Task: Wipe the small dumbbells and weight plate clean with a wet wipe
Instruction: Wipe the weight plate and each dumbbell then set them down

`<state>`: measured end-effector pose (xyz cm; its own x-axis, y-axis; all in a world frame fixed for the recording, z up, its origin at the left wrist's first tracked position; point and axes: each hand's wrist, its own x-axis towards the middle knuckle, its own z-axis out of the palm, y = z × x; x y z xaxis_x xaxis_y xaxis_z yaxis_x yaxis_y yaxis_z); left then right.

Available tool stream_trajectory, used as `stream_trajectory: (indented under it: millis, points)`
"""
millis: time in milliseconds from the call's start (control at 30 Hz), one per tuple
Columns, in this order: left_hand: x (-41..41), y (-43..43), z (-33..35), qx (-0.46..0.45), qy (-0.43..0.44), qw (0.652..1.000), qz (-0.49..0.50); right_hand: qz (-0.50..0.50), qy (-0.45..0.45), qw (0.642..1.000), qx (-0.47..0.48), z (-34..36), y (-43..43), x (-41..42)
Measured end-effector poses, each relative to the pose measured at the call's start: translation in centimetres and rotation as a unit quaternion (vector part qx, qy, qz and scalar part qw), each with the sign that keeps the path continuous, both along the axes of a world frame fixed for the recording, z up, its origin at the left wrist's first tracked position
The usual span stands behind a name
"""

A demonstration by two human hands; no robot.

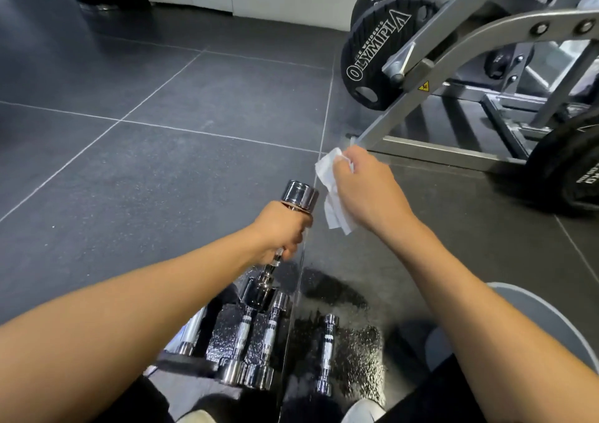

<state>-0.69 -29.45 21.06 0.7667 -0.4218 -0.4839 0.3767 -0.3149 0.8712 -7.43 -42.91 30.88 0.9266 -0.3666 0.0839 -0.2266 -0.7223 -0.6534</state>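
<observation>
Left hand (280, 228) fisted around the handle of a chrome dumbbell (285, 228), held tilted above the floor, upper head (299, 195) pointing away. Right hand (366, 189) pinches a crumpled white wet wipe (330, 189) just right of that upper head, not touching it. Three more small chrome dumbbells (269, 335) lie on the dark floor (162, 163) below the held one, one (326, 351) apart to the right. Black Olympia weight plate (379, 56) hangs on the grey rack (453, 49), well beyond the held dumbbell.

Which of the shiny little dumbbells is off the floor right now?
The chrome dumbbell gripped by its handle in the left hand, near the wet wipe. The other dumbbells all lie on the floor below.
</observation>
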Motion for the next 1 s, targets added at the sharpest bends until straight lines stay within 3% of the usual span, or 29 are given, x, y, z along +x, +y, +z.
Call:
stream_trajectory:
  millis: [233,467,600,700,1000]
  points:
    - [-3.8,-2.7,-11.5,0.062,0.112,0.989,0.074,0.060,0.059,0.993,-0.085,-1.9,-0.3,-0.7]
    - [-6.2,-4.4,-20.5,0.170,0.126,0.977,0.014,0.101,0.123,0.979,-0.126,-3.4,-2.5,-1.4]
    - [-7.7,-4.5,-24.4,0.169,0.184,0.968,0.010,0.162,0.183,0.957,-0.155,-3.8,-2.7,-2.0]
    - [-8.3,-4.9,-27.3,0.223,0.143,0.964,0.027,0.194,0.224,0.937,-0.186,-4.4,-3.3,-2.2]
    - [-8.6,-4.5,-30.7,0.313,0.084,0.946,0.009,0.222,0.208,0.928,-0.217,-4.6,-4.1,-2.0]
